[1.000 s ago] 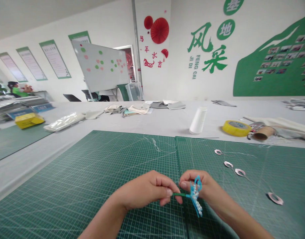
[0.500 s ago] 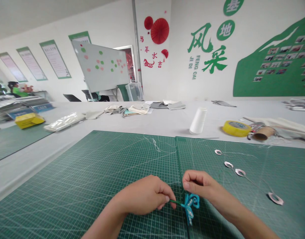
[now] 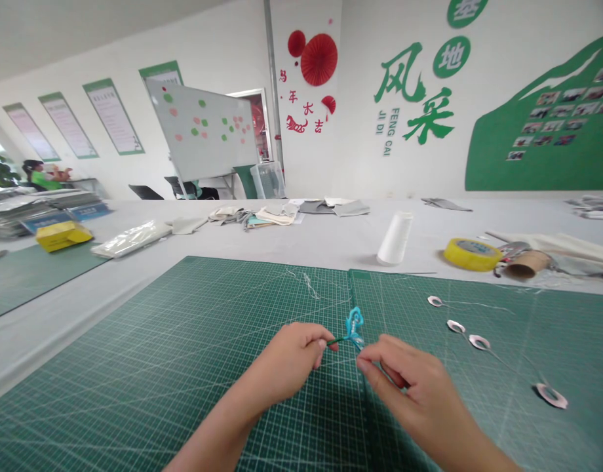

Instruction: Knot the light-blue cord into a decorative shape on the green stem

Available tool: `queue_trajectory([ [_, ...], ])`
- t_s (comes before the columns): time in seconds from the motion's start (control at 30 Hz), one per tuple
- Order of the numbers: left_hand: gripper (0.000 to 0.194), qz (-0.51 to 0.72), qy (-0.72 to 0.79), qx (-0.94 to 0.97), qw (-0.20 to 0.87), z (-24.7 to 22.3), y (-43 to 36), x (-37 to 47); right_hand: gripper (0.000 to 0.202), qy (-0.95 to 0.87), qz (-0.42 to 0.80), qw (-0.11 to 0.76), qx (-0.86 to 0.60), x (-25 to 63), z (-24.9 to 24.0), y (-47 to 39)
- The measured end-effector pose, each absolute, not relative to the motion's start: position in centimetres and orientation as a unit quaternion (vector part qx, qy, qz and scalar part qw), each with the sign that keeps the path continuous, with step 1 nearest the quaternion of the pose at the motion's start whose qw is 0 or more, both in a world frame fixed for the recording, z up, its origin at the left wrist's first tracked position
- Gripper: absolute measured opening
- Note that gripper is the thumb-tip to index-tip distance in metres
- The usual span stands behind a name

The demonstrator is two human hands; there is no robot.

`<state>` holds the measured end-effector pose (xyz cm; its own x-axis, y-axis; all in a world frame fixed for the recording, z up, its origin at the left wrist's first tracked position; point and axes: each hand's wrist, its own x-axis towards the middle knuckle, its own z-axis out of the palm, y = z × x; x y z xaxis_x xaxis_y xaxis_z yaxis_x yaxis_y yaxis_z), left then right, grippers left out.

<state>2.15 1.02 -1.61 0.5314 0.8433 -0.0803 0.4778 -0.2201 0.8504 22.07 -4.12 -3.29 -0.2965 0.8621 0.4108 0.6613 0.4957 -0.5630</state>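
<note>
My left hand (image 3: 294, 357) pinches the dark green stem of a small blue flower-like piece (image 3: 353, 324), which points right and stands above the green cutting mat (image 3: 262, 301). The blue piece has curled loops and a pale, beaded-looking middle. My right hand (image 3: 404, 377) is just right of it, thumb and forefinger pressed together at its lower right petal tip. The fingertips cover that tip.
On the mat's right lie white oval rings (image 3: 479, 342) with threads. Behind stand a white thread cone (image 3: 396, 239), yellow tape (image 3: 472, 254) and a cardboard tube (image 3: 527, 264). A yellow box (image 3: 64, 236) is at left, and a person (image 3: 43, 176) sits far left.
My left hand has raised the blue piece up and slightly left, turning it. My right hand has moved lower, and its fingertips have closed at the lower petal.
</note>
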Motion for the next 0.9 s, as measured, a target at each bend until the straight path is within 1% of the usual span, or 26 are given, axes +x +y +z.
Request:
queue_trajectory([
  [0.17, 0.020, 0.255, 0.442, 0.701, 0.499, -1.5, 1.2, 2.4, 0.023, -0.785, 0.135, 0.343, -0.499, 22.0, -3.8, -3.8],
  [0.3, 0.012, 0.266, 0.441, 0.638, 0.572, -1.2, 1.0, 2.4, 0.023, -0.765, 0.166, 0.344, -0.518, 21.9, -4.0, -3.6],
  [0.47, 0.010, 0.257, 0.411, 0.600, 0.636, -0.5, 0.8, 2.4, 0.026, -0.698, 0.282, 0.370, -0.544, 22.1, -4.7, -3.0],
  [0.57, 0.009, 0.242, 0.379, 0.606, 0.657, -0.3, 0.7, 2.4, 0.029, -0.673, 0.360, 0.393, -0.513, 22.2, -5.2, -2.5],
  [0.67, 0.011, 0.229, 0.347, 0.625, 0.660, -0.2, 0.6, 2.2, 0.028, -0.649, 0.429, 0.414, -0.472, 22.3, -5.3, -2.0],
  [0.73, 0.013, 0.215, 0.332, 0.644, 0.655, -0.2, 0.5, 2.1, 0.027, -0.622, 0.465, 0.420, -0.469, 22.3, -5.3, -1.8],
  [0.9, 0.015, 0.157, 0.290, 0.690, 0.644, -0.2, 0.4, 1.8, 0.025, -0.565, 0.538, 0.408, -0.475, 22.6, -5.3, -1.8],
])
